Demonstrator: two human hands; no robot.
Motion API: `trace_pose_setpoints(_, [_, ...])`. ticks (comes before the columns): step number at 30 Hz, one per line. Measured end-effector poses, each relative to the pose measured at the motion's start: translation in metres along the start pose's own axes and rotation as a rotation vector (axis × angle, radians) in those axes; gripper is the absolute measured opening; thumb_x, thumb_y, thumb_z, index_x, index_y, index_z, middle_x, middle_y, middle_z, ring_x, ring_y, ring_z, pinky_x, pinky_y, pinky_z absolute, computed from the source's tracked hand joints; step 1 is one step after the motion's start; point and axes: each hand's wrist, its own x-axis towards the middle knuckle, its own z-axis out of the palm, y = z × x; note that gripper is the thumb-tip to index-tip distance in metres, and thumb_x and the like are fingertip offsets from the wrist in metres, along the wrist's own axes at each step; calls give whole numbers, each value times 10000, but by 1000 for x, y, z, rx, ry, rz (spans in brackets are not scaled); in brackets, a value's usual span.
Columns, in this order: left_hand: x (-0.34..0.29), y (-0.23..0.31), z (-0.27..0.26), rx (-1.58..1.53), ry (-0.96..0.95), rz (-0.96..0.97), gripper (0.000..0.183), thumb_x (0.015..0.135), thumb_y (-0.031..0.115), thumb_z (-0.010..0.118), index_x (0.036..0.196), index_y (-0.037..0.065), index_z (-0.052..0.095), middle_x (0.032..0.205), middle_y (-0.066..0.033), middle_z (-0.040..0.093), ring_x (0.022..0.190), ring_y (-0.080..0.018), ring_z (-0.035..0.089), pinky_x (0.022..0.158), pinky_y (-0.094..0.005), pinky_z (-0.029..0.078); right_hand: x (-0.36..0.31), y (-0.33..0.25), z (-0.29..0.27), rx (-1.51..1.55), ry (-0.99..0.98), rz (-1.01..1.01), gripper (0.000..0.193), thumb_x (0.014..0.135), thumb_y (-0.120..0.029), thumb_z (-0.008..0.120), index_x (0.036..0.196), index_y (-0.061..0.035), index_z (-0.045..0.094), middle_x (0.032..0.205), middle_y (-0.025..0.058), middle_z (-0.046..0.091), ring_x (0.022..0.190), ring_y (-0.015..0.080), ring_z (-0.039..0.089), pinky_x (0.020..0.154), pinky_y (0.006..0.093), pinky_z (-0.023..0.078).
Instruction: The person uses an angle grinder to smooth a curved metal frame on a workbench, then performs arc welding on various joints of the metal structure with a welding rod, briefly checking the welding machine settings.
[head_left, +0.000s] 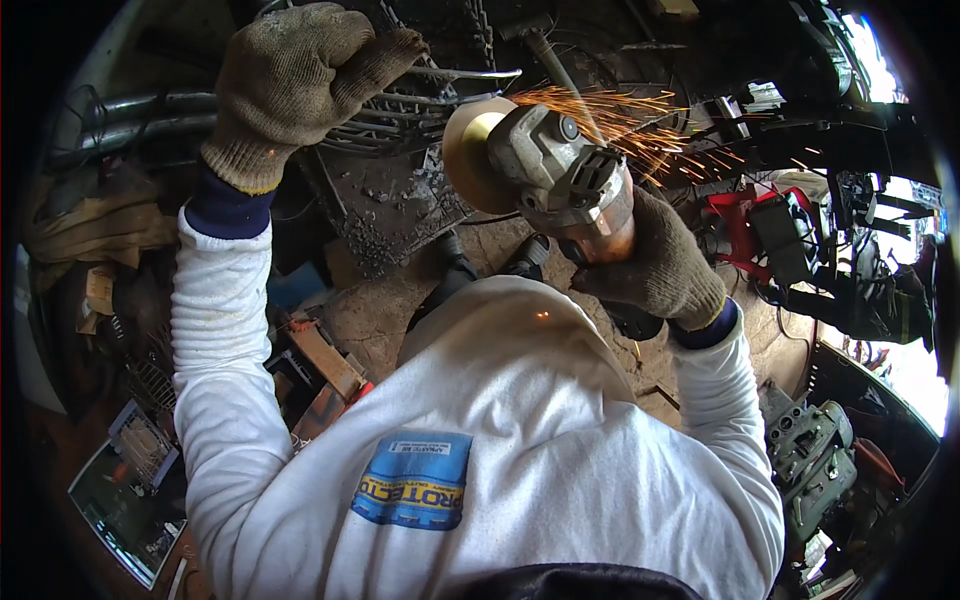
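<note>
My right hand (665,262), in a brown knit glove, is wrapped around the body of an angle grinder (575,180). The grinder's disc (472,155) faces left, and orange sparks (610,120) stream off its upper edge toward the right. At the upper left, my left hand (300,80), also gloved, is closed, with one digit stretched along toward the right. Past that fingertip a thin metal rod (465,73) runs to near the disc's top; the grip on it is partly hidden. Below lie several metal bars (385,125), close to the disc.
Under the bars a dark metal plate (400,205) carries loose grit, with my feet (530,255) just nearer. A red-and-black object (765,230) stands right, above greenish machinery (820,455). At left are cloth sacks (95,225), a wooden block (328,360) and a glass panel (125,510).
</note>
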Motion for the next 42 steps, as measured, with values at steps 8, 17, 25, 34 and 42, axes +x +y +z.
trace_pose_setpoints(8, [-4, -5, -1, -74, -1, -11, 262, 882, 245, 738, 701, 72, 662, 577, -75, 564, 490, -230, 547, 474, -339, 428, -2, -4, -2, -84, -6, -7, 726, 605, -89, 866, 1260, -15, 562, 1151, 70, 660, 1034, 140, 598, 923, 336, 487])
trace_pose_setpoints(17, [-6, -18, 4, -111, 24, 121, 68, 862, 172, 752, 858, 108, 730, 638, -63, 619, 525, -219, 579, 487, -318, 452, -3, -3, -4, -9, -26, 17, 726, 607, -91, 864, 1262, -6, 561, 1159, 75, 661, 1039, 143, 601, 926, 335, 487])
trace_pose_setpoints(25, [-2, -22, 4, -41, 35, 196, 63, 852, 157, 760, 868, 105, 729, 648, -67, 627, 522, -213, 581, 483, -316, 448, -2, -5, -4, -85, -2, -29, 731, 606, -93, 864, 1266, -3, 564, 1171, 82, 661, 1059, 147, 600, 943, 342, 481])
trace_pose_setpoints(34, [-1, -18, 6, -150, 40, 72, 161, 858, 160, 755, 745, 66, 691, 592, -68, 588, 505, -211, 568, 473, -315, 439, 0, -9, -4, -161, 7, -21, 728, 607, -97, 873, 1261, -6, 567, 1160, 83, 666, 1039, 148, 610, 928, 342, 489])
trace_pose_setpoints(42, [1, -19, 7, -175, 15, 55, 162, 858, 150, 755, 733, 71, 688, 588, -65, 585, 481, -203, 537, 466, -312, 427, 0, -5, -6, -128, -19, -33, 723, 614, -97, 878, 1259, -4, 565, 1171, 87, 666, 1048, 149, 612, 930, 343, 489])
